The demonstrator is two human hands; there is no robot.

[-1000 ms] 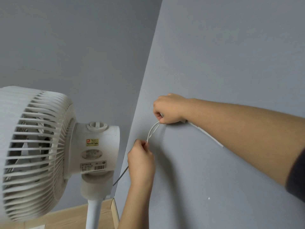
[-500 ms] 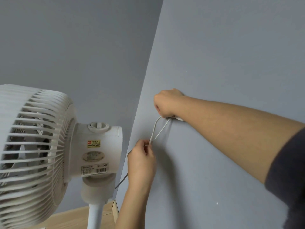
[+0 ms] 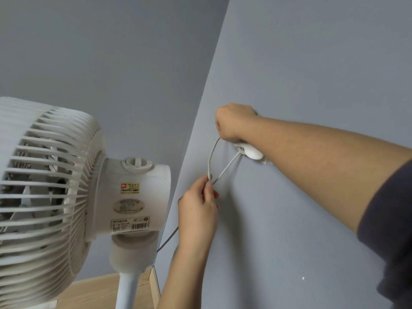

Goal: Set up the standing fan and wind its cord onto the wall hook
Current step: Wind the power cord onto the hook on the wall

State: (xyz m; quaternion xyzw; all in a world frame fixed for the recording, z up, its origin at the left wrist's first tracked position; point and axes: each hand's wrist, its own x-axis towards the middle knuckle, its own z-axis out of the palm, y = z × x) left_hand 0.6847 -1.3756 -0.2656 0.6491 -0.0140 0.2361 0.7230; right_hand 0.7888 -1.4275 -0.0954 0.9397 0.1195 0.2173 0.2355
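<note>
Right hand (image 3: 234, 123) gripped the white cord (image 3: 209, 159) in a fist by the wall hook (image 3: 252, 151). Left hand (image 3: 197, 210) pinched the loop below. Fan (image 3: 66, 197) stood left.

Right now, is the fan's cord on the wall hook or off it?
On it. One strand of the white cord runs from the left hand behind the white hook; the right hand holds the other.

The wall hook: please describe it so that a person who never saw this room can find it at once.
Right of the white fan is a grey wall. On it, just under the right hand, sits the hook. It is the only smooth white oval lump there, with the thin cord running to it.
</note>
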